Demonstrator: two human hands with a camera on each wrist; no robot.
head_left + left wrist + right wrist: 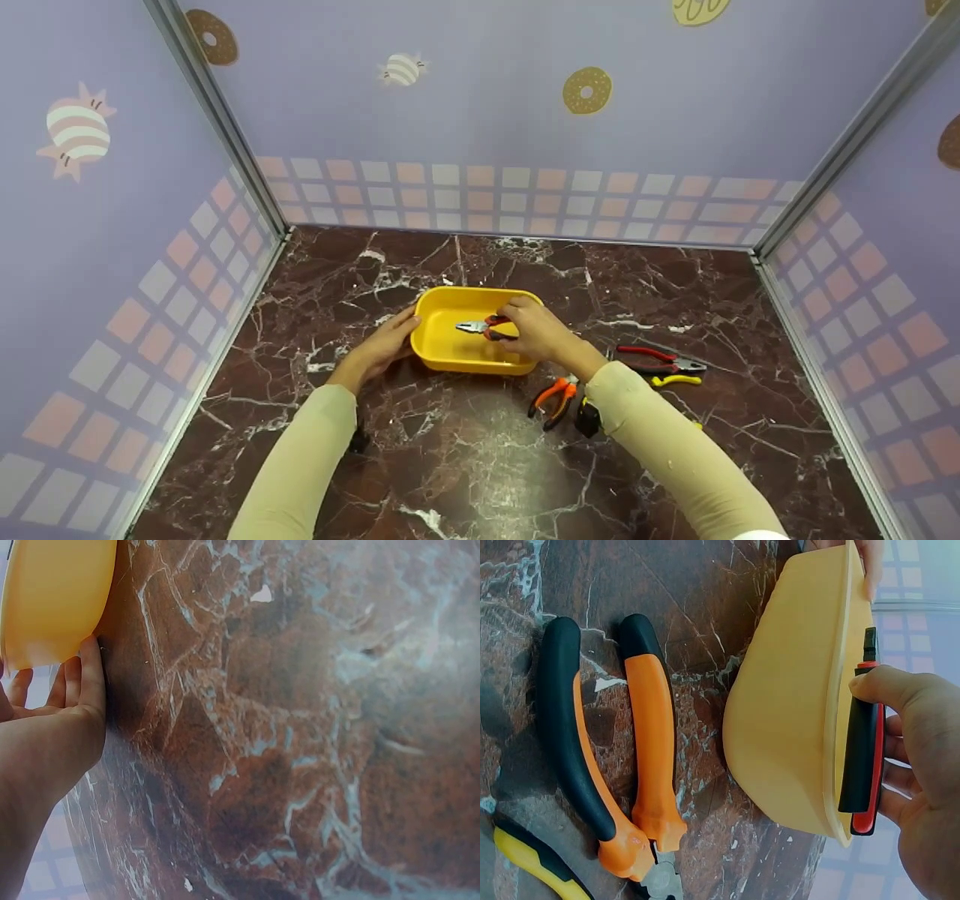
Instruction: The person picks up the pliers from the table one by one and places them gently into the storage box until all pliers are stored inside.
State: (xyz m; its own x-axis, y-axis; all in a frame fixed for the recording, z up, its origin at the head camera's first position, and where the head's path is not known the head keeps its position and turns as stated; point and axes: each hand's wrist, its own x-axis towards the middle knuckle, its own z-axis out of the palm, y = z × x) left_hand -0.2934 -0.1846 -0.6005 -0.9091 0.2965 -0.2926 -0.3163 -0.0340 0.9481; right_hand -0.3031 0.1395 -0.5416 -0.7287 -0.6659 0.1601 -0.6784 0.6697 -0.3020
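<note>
Right hand: your right hand point(534, 330) sits over the 3 o'clock end of the yellow tub point(442, 349), fingers curled around the handles of the red-and-black pliers point(486, 328). The right wrist view shows your thumb across those handles point(864, 757), just above the tub's rim.

Pliers in hand: the metal nose points toward 9 o'clock, inside the tub's outline. You cannot tell from these views whether the nose touches the tub floor.

Left hand: your left hand point(384, 346) rests against the tub's outer wall at its 9 o'clock side, fingers point(91, 675) straight and pressed to the plastic, gripping nothing.

Yellow tub: it stands on the marble tabletop point(465, 465) near the centre, between your two hands.

Orange pliers: the orange-and-black pliers point(553, 400) lie on the tabletop at about 5 o'clock from the tub, just beside your right sleeve point(675, 442); in the right wrist view their handles point(604, 757) lie close alongside the tub wall.

Other tools: red-handled pliers point(661, 360) lie at 3 o'clock from the tub, with a yellow-handled tool point(676, 380) just beside them.
</note>
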